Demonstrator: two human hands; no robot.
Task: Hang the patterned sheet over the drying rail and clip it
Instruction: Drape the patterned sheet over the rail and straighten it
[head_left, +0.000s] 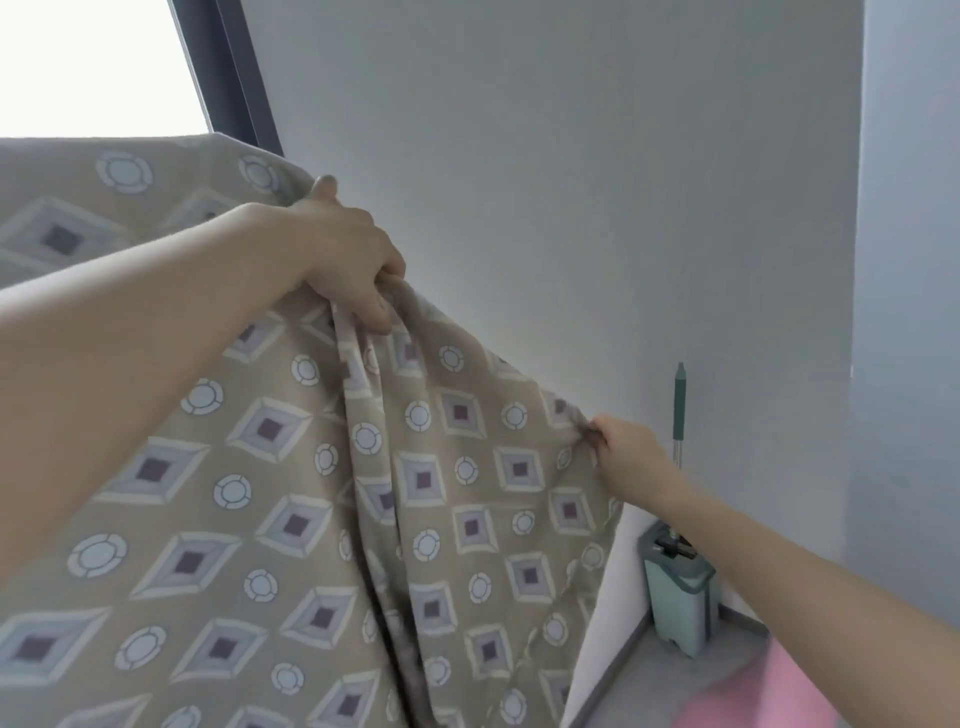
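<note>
Up near the window (93, 62), the sheet (291, 519) filled most of the view, a beige cloth printed with diamonds and rings, hanging in long folds in front of the person. Its top edge ran level at the upper left, then sloped down to the right along the pale wall (519, 156).

The left hand (343, 249) was raised high at the point where that slope began, its fingers (376, 306) curled round a bunched fold of the cloth. The right hand (631, 457) was much lower and farther out, its fingers (602, 431) pinched on the sheet's right-hand edge. Between the two hands the edge was drawn into a slanting line.

I could not see the rail itself; if the cloth already lay over it at the upper left, the sheet hid it. No clip showed anywhere. To my eye the hanging was only partly done. The left hand stood nearer the top line, so the low right side would have to come up and across to level the edge.

Behind the right arm a green mop handle (679, 400) leaned on the wall above its bucket (680, 597) on the floor.
</note>
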